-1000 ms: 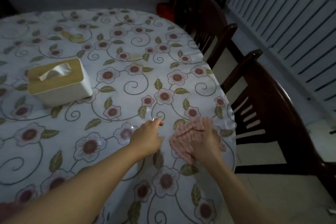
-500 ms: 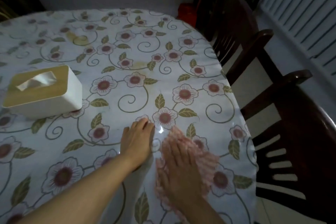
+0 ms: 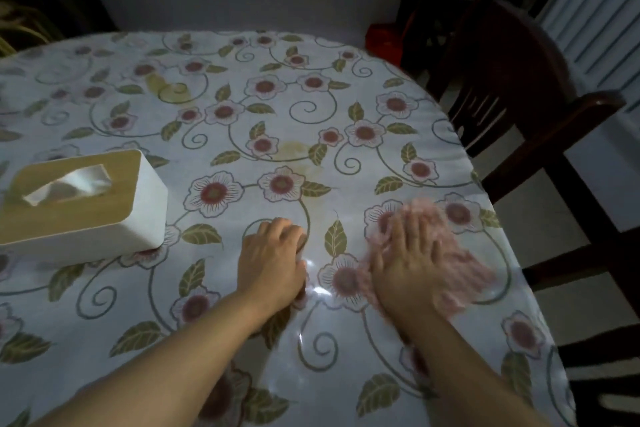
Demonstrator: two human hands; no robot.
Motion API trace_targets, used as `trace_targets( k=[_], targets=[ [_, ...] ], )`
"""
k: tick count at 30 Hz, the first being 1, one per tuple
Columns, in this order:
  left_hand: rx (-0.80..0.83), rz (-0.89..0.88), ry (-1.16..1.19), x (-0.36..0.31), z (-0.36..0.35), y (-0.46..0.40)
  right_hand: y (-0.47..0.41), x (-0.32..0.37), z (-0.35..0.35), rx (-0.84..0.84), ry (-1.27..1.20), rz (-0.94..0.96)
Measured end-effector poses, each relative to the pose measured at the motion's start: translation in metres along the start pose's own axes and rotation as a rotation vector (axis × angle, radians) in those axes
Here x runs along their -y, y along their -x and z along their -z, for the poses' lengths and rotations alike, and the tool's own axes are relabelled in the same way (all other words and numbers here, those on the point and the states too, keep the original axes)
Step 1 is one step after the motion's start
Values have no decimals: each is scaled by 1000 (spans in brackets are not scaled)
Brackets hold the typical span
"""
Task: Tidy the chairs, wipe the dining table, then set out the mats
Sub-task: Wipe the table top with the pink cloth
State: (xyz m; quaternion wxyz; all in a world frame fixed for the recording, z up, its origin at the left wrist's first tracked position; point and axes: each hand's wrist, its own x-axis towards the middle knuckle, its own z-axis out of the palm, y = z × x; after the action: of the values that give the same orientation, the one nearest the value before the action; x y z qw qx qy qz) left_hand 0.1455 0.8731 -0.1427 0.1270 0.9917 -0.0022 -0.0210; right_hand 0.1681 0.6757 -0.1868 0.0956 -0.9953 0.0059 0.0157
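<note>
While left hand (image 3: 272, 262) rests curled, right hand (image 3: 408, 270) flat, cloth (image 3: 460, 260) shifted rightward.

Dining table (image 3: 242, 107) fills the view from centre to 9 o'clock. Tissue box (image 3: 83, 204) stands on it at 9 o'clock. Left hand (image 3: 272, 260) rests on the table at centre, at 3 o'clock from the box and apart from it. Right hand (image 3: 408, 267) lies flat on the cloth (image 3: 460, 267), just beside the left hand at its 3 o'clock; the cloth lies on the table near its 3 o'clock edge. One chair (image 3: 512, 80) stands off the table at 1 o'clock, another chair (image 3: 595, 288) at 4 o'clock.
</note>
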Motion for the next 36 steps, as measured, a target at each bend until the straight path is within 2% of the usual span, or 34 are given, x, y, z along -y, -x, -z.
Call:
trace_targets(
  k=[4, 7, 11, 15, 19, 23, 27, 29, 31, 33, 36],
  targets=[
    [13, -31, 21, 6, -2, -1, 27, 57, -9, 40, -93, 282],
    [57, -66, 51, 16, 0, -4, 40, 71, -10, 52, -86, 361],
    [56, -85, 69, 37, 4, -7, 35, 66, -11, 25, -89, 297],
    [-8, 61, 32, 74, 12, -36, 8, 65, -13, -23, -39, 159],
    [-22, 158, 58, 99, 13, -68, -45, 71, -5, 27, -31, 6],
    [-99, 152, 78, 109, 8, -79, -97, 74, -12, 39, -36, 27],
    [-162, 143, 113, 114, 5, -80, -154, 85, -18, 13, 28, 158],
    [-174, 142, 135, 114, 3, -80, -183, 102, -22, -20, -78, 218],
    [-198, 150, 168, 115, 3, -82, -200, 128, -22, -17, -304, 234],
    [-197, 163, 191, 116, 3, -84, -196, 154, -22, 13, -435, 364],
    [-183, 186, 236, 120, 3, -84, -152, 170, -27, 135, -279, 637]
  ],
)
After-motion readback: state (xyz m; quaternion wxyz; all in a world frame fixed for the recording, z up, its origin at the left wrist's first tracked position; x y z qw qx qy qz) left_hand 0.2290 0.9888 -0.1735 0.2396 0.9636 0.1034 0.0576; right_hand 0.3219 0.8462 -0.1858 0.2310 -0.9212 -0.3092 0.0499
